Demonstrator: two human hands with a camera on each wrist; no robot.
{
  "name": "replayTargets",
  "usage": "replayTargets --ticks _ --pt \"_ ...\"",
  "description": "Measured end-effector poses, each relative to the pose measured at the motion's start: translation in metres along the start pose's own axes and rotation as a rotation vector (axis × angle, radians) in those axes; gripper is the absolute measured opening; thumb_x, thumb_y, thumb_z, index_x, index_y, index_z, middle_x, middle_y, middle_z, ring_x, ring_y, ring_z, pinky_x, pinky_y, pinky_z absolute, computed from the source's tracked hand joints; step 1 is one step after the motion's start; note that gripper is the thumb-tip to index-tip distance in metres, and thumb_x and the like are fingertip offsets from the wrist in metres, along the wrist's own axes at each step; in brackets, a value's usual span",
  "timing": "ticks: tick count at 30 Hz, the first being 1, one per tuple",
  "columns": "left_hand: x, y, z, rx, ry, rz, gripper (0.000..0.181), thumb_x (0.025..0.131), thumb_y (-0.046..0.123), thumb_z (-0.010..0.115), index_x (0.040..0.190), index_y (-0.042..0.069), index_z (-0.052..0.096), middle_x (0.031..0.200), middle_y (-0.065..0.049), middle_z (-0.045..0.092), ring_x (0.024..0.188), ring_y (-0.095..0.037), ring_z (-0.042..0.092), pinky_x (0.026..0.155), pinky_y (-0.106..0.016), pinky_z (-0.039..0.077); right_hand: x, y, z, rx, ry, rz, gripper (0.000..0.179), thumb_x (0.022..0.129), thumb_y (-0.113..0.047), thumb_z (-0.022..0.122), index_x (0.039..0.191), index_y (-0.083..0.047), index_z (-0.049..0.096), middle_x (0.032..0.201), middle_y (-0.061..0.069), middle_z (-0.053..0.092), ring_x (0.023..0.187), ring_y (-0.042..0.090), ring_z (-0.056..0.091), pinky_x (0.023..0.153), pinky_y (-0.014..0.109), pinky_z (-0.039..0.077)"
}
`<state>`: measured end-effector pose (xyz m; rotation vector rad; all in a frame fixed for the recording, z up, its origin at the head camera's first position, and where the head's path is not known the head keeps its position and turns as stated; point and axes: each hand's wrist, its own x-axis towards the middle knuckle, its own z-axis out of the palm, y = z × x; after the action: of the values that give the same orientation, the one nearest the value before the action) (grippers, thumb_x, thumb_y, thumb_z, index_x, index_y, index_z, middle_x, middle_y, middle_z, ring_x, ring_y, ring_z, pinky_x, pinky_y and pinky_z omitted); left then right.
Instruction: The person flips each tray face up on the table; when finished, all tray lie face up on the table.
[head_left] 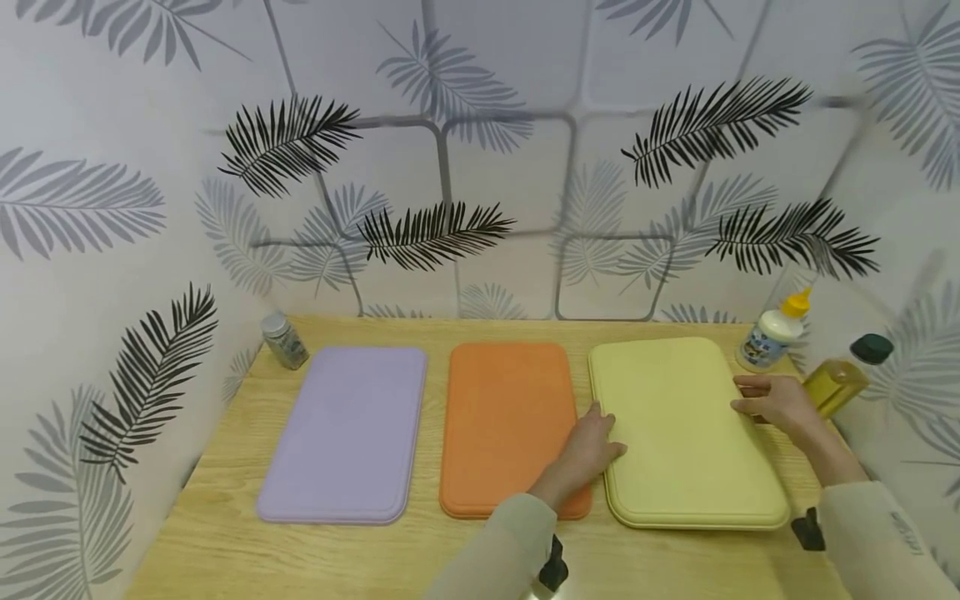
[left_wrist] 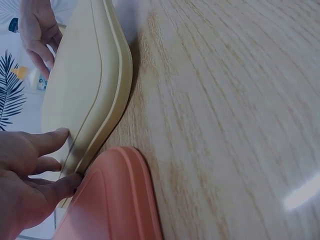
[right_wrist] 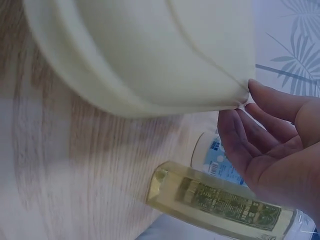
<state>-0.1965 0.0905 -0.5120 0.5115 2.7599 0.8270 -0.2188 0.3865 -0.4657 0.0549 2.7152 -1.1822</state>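
Observation:
A yellow rectangular padded mat [head_left: 675,433] with rounded corners and a stepped rim lies on the right side of the table. My right hand [head_left: 776,404] pinches its right edge, thumb on top and fingers below. That edge is raised off the wood in the right wrist view. At the left edge my left hand [head_left: 581,454] grips the rim, its thumb over the top face and a fingertip [left_wrist: 70,184] low at the side. Close beside it is an orange mat [head_left: 502,425], partly covered by the left hand and sleeve in the head view.
A purple mat [head_left: 348,433] lies at the left, near a small jar [head_left: 285,342]. Beyond the right hand stand a white bottle with a yellow nozzle [head_left: 771,337] and a bottle of yellow liquid [head_left: 836,385]. A leaf-patterned wall [head_left: 510,192] bounds the table behind.

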Motion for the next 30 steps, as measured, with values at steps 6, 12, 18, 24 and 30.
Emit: replayTargets --ticks 6,12,18,24,30 --pt "-0.001 0.002 0.002 -0.01 -0.004 0.0 0.053 0.09 0.027 0.069 0.136 0.003 0.054 0.15 -0.019 0.035 0.132 -0.025 0.044 0.105 -0.026 0.041 0.0 -0.002 -0.009 0.013 -0.034 0.014 0.06 0.092 -0.01 0.064 0.136 0.02 0.036 0.125 0.042 0.048 0.081 0.013 0.066 0.071 0.037 0.059" --pt "-0.003 0.003 0.004 -0.012 0.001 0.033 0.053 0.093 0.027 0.065 0.136 -0.001 0.052 0.15 -0.023 0.034 0.132 -0.027 0.044 0.104 -0.027 0.042 -0.002 -0.008 -0.015 -0.005 -0.065 -0.011 0.063 0.092 -0.012 0.066 0.138 0.018 0.035 0.121 0.043 0.051 0.086 0.026 0.068 0.068 0.041 0.06" --pt "-0.002 0.0 0.004 -0.027 -0.001 0.013 0.054 0.096 0.028 0.061 0.139 -0.001 0.048 0.152 -0.022 0.031 0.134 -0.027 0.041 0.106 -0.028 0.04 -0.001 -0.018 -0.02 -0.018 -0.059 -0.024 0.063 0.091 -0.015 0.067 0.138 0.016 0.038 0.118 0.042 0.052 0.083 0.024 0.068 0.063 0.039 0.06" --pt "0.0 -0.001 0.004 -0.105 -0.023 -0.016 0.056 0.097 0.028 0.059 0.143 0.0 0.043 0.154 -0.018 0.028 0.14 -0.026 0.031 0.112 -0.03 0.033 -0.001 -0.028 -0.027 -0.013 -0.063 -0.028 0.066 0.091 -0.014 0.067 0.14 0.015 0.033 0.119 0.043 0.048 0.083 0.025 0.067 0.063 0.038 0.06" --pt "-0.004 0.002 0.004 -0.172 -0.026 -0.035 0.055 0.096 0.025 0.059 0.142 0.0 0.044 0.154 -0.017 0.029 0.141 -0.026 0.03 0.113 -0.032 0.032 -0.003 -0.036 -0.032 -0.021 -0.077 -0.027 0.068 0.092 -0.016 0.067 0.142 0.014 0.032 0.121 0.043 0.046 0.085 0.025 0.067 0.062 0.038 0.06"
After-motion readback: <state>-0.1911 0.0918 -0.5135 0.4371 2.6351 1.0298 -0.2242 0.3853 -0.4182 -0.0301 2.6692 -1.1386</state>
